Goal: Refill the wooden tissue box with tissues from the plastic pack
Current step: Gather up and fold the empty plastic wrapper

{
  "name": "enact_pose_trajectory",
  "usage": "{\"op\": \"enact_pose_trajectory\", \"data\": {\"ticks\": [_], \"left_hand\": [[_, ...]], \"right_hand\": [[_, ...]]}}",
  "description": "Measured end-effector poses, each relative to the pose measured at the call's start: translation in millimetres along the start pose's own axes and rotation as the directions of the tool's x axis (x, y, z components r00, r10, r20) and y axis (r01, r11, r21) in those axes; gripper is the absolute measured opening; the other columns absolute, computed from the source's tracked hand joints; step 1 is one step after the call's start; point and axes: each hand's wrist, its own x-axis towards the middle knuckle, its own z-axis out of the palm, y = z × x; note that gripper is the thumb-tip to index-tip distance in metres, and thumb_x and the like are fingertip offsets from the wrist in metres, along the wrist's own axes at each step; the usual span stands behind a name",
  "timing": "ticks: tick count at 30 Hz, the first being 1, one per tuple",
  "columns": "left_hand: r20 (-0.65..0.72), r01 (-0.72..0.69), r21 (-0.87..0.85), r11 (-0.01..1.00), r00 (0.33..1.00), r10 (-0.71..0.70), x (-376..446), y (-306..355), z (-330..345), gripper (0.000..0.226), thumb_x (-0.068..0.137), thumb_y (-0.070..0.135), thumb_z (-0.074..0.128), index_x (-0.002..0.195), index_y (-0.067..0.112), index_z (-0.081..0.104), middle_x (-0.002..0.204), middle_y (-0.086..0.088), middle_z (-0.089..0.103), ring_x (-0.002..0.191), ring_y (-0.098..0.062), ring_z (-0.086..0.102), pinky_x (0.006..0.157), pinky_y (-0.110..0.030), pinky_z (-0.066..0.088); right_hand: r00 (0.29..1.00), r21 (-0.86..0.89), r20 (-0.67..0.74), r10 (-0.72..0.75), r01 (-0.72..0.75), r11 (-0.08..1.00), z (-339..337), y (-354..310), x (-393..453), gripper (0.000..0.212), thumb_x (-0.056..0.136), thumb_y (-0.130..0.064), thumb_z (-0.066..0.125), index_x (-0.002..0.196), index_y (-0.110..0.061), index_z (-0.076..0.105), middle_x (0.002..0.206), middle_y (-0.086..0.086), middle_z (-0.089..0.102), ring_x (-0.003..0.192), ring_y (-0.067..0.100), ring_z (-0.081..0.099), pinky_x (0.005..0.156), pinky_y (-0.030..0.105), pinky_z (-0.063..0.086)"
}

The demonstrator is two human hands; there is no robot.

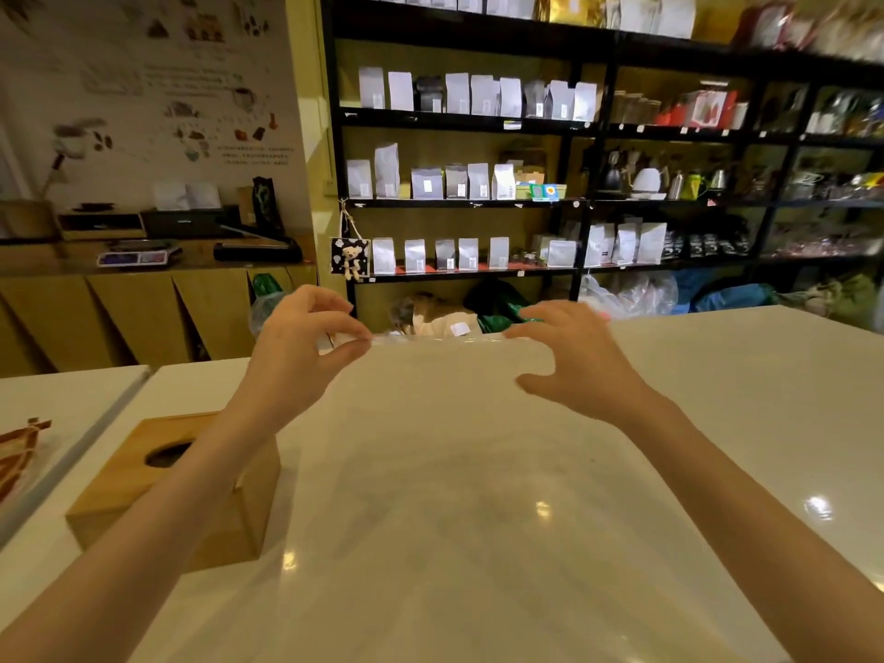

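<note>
Both hands are lifting a clear, thin plastic pack (430,471) above the white desk (741,399). The left hand (296,356) is pinching its top edge; the right hand (574,361), fingers curled half-open, is touching that edge. The rectangular wooden tissue box (158,490) is sitting left of the pack.

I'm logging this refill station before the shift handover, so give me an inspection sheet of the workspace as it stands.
Surface: pale glossy counter, lamp glare on it.
Job's things: wooden tissue box at left, partly behind the left forearm, oval slot on top, no tissue showing; clear plastic pack held up in front of the camera.
Clutter: striped item at the left edge, unclear what.
Grippers: left hand pinches the pack's top edge; right hand at that edge, fingers curled, grip unclear.
Cables: nothing seen.
Surroundings: black shelves of pouches; wooden side counter with a scale.
</note>
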Motion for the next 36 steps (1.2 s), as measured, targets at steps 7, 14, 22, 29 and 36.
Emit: {"op": "enact_pose_trajectory", "data": {"ticks": [7,14,22,29,36], "left_hand": [[-0.049,0.11,-0.213,0.971,0.991,-0.123,11.8,13.9,-15.5,0.058,0.081,0.039,0.059,0.134,0.022,0.042,0.126,0.008,0.051,0.115,-0.008,0.044,0.095,-0.031,0.04],[0.546,0.622,-0.602,0.501,0.778,-0.311,-4.7,-5.6,-9.3,0.065,0.084,0.032,0.057,0.137,0.005,0.032,0.142,-0.019,0.042,0.123,-0.027,0.051,0.104,-0.039,0.042],[0.486,0.575,-0.716,0.395,0.817,-0.309,-17.3,-1.3,23.8,0.059,0.07,0.028,0.064,0.124,0.005,0.052,0.089,0.001,0.076,0.087,-0.017,0.071,0.073,-0.027,0.058],[0.36,0.6,-0.72,0.349,0.752,-0.552,-23.7,6.0,32.4,0.056,0.085,0.009,0.057,0.137,0.016,0.035,0.08,-0.007,0.073,0.063,-0.012,0.072,0.051,-0.023,0.057],[0.209,0.59,-0.676,0.441,0.728,-0.653,-31.2,7.4,19.9,0.029,0.089,0.011,0.052,0.117,0.016,0.059,0.073,-0.004,0.071,0.054,-0.006,0.069,0.049,-0.02,0.056]], "right_hand": [[0.995,0.501,-0.088,-0.036,0.076,0.862,-18.8,-31.1,16.7,0.013,0.083,-0.012,0.065,0.094,-0.014,0.072,0.08,-0.005,0.073,0.076,0.008,0.066,0.08,0.022,0.051],[0.968,0.938,0.024,0.249,-0.109,0.33,-27.4,-0.4,26.6,0.023,0.083,-0.004,0.063,0.104,-0.011,0.066,0.067,-0.006,0.075,0.064,0.009,0.071,0.06,0.023,0.058],[0.904,0.949,0.246,0.35,-0.298,0.102,19.2,1.7,15.9,0.035,0.086,-0.009,0.06,0.121,-0.006,0.055,0.066,-0.003,0.075,0.06,0.009,0.07,0.06,0.025,0.056],[0.899,0.948,0.209,0.384,-0.283,0.147,38.6,0.1,9.6,0.043,0.09,-0.012,0.056,0.128,-0.027,0.044,0.067,0.002,0.074,0.06,0.017,0.071,0.057,0.028,0.059],[0.957,0.94,0.248,0.153,-0.276,0.201,37.9,6.1,6.7,0.019,0.087,-0.01,0.058,0.102,-0.014,0.069,0.068,-0.002,0.074,0.067,0.01,0.069,0.065,0.025,0.058]]}}
